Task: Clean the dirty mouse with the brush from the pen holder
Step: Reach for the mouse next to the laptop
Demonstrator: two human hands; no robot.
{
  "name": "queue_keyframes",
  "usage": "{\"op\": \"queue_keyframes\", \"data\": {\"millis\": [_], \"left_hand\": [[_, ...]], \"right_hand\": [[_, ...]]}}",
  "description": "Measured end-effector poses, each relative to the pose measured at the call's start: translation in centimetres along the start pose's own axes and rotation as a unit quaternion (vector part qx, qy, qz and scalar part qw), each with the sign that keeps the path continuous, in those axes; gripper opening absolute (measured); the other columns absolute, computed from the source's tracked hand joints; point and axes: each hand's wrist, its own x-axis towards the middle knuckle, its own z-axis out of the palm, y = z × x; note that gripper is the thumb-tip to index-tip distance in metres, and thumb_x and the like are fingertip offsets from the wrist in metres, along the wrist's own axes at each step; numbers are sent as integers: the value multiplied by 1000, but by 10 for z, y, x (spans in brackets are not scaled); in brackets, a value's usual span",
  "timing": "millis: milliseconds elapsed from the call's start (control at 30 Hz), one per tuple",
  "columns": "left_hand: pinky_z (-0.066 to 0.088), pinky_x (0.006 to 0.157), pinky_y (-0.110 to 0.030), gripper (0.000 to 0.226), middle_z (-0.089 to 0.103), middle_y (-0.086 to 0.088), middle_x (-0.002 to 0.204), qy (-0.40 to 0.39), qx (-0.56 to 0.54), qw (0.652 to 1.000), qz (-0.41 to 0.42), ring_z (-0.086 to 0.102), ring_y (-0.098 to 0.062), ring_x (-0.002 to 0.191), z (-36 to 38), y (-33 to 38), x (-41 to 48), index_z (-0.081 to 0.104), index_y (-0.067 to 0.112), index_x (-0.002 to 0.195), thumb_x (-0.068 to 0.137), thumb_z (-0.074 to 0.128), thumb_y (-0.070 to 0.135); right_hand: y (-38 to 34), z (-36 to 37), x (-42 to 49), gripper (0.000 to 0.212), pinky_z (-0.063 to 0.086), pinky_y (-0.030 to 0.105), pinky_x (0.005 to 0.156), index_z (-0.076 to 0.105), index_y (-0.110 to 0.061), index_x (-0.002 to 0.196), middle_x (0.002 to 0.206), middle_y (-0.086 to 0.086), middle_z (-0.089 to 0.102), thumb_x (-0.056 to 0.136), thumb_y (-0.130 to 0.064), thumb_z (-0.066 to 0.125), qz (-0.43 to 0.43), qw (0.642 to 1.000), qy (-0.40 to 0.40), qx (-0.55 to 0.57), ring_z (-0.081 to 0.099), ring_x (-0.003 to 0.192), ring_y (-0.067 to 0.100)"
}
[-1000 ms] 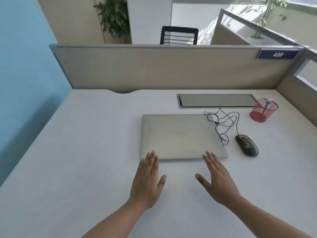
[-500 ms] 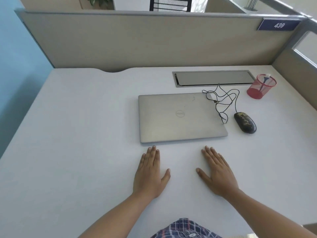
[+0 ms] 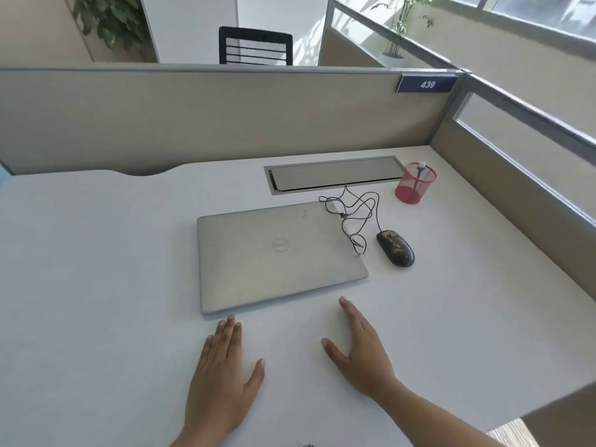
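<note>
A black mouse [image 3: 396, 248] smeared with yellowish dirt lies on the white desk [image 3: 96, 285], right of a closed silver laptop [image 3: 277, 253]. Its tangled black cable [image 3: 350, 214] trails over the laptop's far right corner. Behind the mouse stands a red mesh pen holder [image 3: 415, 183] with a blue-handled brush [image 3: 419, 171] upright in it. My left hand [image 3: 222, 375] and my right hand [image 3: 362, 350] rest flat on the desk in front of the laptop, fingers apart, holding nothing.
A grey cable hatch [image 3: 335, 172] is set into the desk behind the laptop. Beige partition walls [image 3: 209, 117] close the desk at the back and right. A black chair [image 3: 254, 45] and plants stand beyond the partition.
The view has swung up and to the left, so everything sits further right in frame. Both hands stay flat on the desk, the left now slightly nearer to me.
</note>
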Motion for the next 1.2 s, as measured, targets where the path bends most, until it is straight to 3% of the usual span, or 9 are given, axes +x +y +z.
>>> {"op": "queue_keyframes", "data": {"millis": [167, 300, 400, 533, 767, 900, 1067, 1133, 1200], "left_hand": [[0, 119, -20, 101, 35, -7, 156, -1, -33, 999, -6, 7, 2, 147, 1, 3, 4, 42, -2, 145, 87, 9, 74], [1, 118, -17, 102, 43, -12, 152, -20, -14, 1000, -18, 33, -15, 141, 0, 6, 6, 50, -5, 139, 88, 12, 75], [3, 118, -17, 101, 44, -11, 152, -18, 2, 999, -30, 33, -16, 140, -1, 9, 6, 50, -5, 139, 89, 14, 74], [22, 118, -35, 102, 38, -4, 156, -5, 17, 999, -46, 37, -19, 142, 3, 7, 5, 48, 1, 143, 86, 15, 79], [24, 119, -42, 106, 33, 2, 158, -6, 19, 997, -73, 29, -14, 146, 1, 15, 7, 42, 4, 147, 83, 13, 82], [28, 114, -43, 102, 38, 1, 154, -18, 19, 996, -82, 18, 6, 143, -3, 18, 10, 47, 1, 143, 86, 16, 80], [33, 109, -46, 101, 15, 32, 155, -31, 30, 997, -60, 13, 7, 145, -8, 16, 16, 50, -6, 139, 88, 19, 76], [36, 106, -53, 95, 1, 44, 155, -12, 26, 998, -49, 12, 8, 146, -7, 14, 18, 49, 5, 143, 88, 19, 77], [36, 105, -53, 75, -3, 46, 154, 20, 18, 999, -21, 13, 7, 145, -6, 12, 20, 29, 41, 152, 87, 19, 78]], "right_hand": [[33, -31, 30, 72, 36, 27, 103, 35, -25, 148, 151, -7, 42, 87, -38, 71, 211, 922, 190, 264, 47, 134, 24], [79, -69, 59, 74, 42, 35, 103, 39, -19, 146, 147, 4, 47, 84, -34, 76, 240, 917, 210, 238, 52, 128, 30], [105, -89, 83, 79, 39, 39, 109, 40, -13, 144, 142, 9, 50, 79, -34, 79, 225, 936, 201, 179, 49, 130, 26], [117, -98, 113, 91, 35, 43, 113, 36, -13, 146, 144, 5, 47, 73, -43, 81, 201, 954, 171, 145, 42, 134, 22], [112, -96, 143, 101, 31, 41, 111, 35, -12, 147, 144, 5, 44, 67, -56, 79, 205, 962, 158, 90, 36, 135, 27], [115, -97, 151, 104, 34, 42, 109, 36, -13, 147, 141, 6, 43, 64, -61, 77, 210, 962, 156, 79, 37, 131, 28], [121, -97, 159, 100, 37, 41, 105, 41, -16, 142, 132, 4, 48, 61, -63, 76, 195, 967, 155, 58, 41, 124, 28], [122, -97, 163, 92, 38, 39, 102, 46, -18, 138, 127, 3, 51, 62, -62, 76, 194, 966, 158, 58, 45, 120, 27], [124, -96, 165, 81, 39, 37, 98, 53, -19, 130, 121, 2, 54, 63, -60, 75, 192, 966, 160, 62, 47, 114, 26]]}}
